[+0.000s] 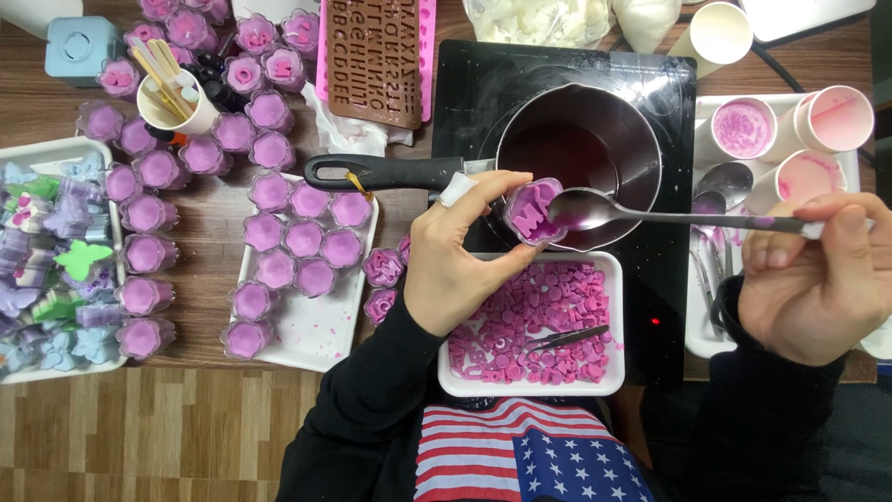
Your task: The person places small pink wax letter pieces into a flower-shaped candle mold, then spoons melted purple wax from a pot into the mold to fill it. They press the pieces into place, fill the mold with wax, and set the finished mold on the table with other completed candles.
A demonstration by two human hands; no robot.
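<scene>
A black induction hob carries a steel saucepan of dark melted wax just beyond the grip. Below the held cup sits a white tray of purple wax letters with tweezers. The left hand pinches a small clear flower-shaped cup of purple wax, and the right hand clasps a metal spoon whose bowl touches the cup's rim. It looks like the filling step; a steady, slow tip of the spoon seems called for.
</scene>
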